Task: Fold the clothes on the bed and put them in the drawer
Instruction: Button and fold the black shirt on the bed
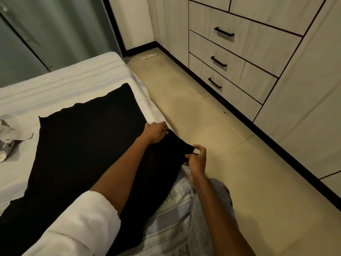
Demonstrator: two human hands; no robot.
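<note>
Hands, two: left hand (156,133) and right hand (196,158) pinch one black garment (88,145).

We are in a bedroom of a home. Beside us is a bed (60,85) with a white striped sheet, and clothes lie on it, a black garment (88,137) among them. Along the wall opposite runs a pale built-in wardrobe (304,85) with three drawers (239,58) on black bar handles. A grey-green curtain (51,28) hangs behind the bed, and a wire hanger (145,56) lies on the tiled floor (221,148).
</note>
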